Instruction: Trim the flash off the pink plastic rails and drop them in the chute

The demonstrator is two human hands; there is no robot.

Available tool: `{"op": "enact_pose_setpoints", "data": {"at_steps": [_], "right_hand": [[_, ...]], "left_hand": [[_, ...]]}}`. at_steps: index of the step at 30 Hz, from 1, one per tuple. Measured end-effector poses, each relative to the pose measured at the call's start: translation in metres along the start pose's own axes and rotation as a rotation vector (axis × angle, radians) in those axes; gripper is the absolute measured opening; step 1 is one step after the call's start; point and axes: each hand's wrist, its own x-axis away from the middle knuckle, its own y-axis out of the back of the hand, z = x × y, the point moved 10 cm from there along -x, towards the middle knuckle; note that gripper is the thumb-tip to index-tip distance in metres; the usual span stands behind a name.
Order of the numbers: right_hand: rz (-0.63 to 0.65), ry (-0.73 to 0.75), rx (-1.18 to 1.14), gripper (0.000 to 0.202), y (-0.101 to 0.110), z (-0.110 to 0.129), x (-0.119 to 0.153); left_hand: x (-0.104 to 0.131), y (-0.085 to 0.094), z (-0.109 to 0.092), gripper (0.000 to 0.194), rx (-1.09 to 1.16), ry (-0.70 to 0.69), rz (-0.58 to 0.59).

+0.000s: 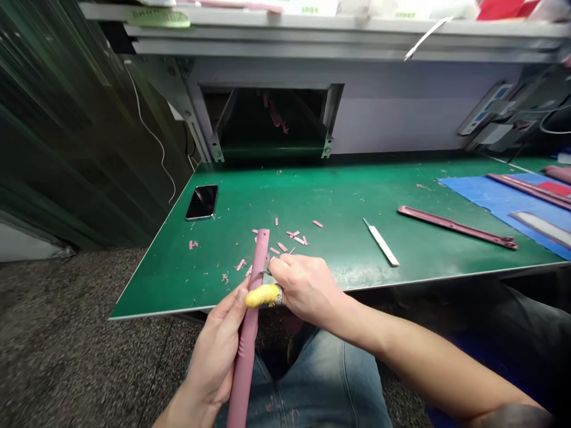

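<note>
My left hand (220, 342) is wrapped round a long pink plastic part (243, 371), which slants up from my lap over the table's front edge. My right hand (307, 288) is closed beside the part's upper end. A thin dark metal blade (264, 272) sticks out of that fist and lies across the part; its handle is hidden by my fingers. Yellow wrapping (264, 295) covers my right thumb, which rests against the part just below the blade. Small pink offcuts (297, 238) and shavings lie scattered on the table around the part's tip.
On the green table (339, 196) lie a phone (202, 202) at left and a white-handled knife (381, 242) at right. Further right, a darker pink part (457, 227) lies near a blue sheet (484, 193). A conveyor chute (274, 134) opens behind; a shelf (312, 32) crosses above.
</note>
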Motion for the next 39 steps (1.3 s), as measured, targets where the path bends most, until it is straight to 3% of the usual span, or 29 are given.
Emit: {"op": "enact_pose_setpoints", "data": {"at_steps": [4,7,9,10,12,14,16,18,23,28,33,39], "right_hand": [[0.093,0.15,-0.136,0.019,-0.032,0.058,0.04],[0.234,0.365,-0.265,0.021,-0.071,0.112,0.091],[0.229,0.445,-0.386,0.024,-0.077,0.125,0.11],[0.205,0.411,-0.457,0.022,-0.075,0.118,0.109],[0.121,0.215,-0.598,0.028,-0.061,0.082,0.088],[-0.039,0.017,-0.694,0.034,-0.036,0.04,0.061],[-0.196,-0.063,-0.718,0.029,-0.013,0.013,0.04],[-0.258,-0.075,-0.687,0.023,-0.006,0.005,0.028],[-0.263,-0.101,-0.615,0.02,-0.016,0.004,0.028],[-0.345,-0.148,-0.597,0.02,-0.001,-0.014,0.023],[-0.452,-0.207,-0.61,0.019,0.021,-0.044,0.007],[-0.587,-0.359,-0.594,0.027,0.032,-0.097,-0.001]], "left_hand": [[-0.02,-0.011,-0.026,0.032,0.039,-0.043,0.053],[-0.042,-0.003,-0.051,0.033,0.07,-0.09,0.017],[-0.051,0.004,-0.064,0.034,0.084,-0.13,-0.009],[-0.053,0.006,-0.066,0.034,0.083,-0.144,-0.017],[-0.052,0.008,-0.065,0.035,0.07,-0.154,-0.022],[-0.049,0.006,-0.058,0.036,0.054,-0.149,-0.013],[-0.043,0.002,-0.051,0.035,0.047,-0.147,-0.011],[-0.039,0.0,-0.046,0.034,0.046,-0.148,-0.02],[-0.034,-0.001,-0.039,0.03,0.034,-0.138,-0.043],[-0.026,-0.007,-0.029,0.035,0.002,-0.105,-0.009],[-0.015,-0.016,-0.019,0.044,-0.046,-0.038,0.038],[-0.003,-0.018,-0.002,0.049,-0.022,0.053,0.095]]}}
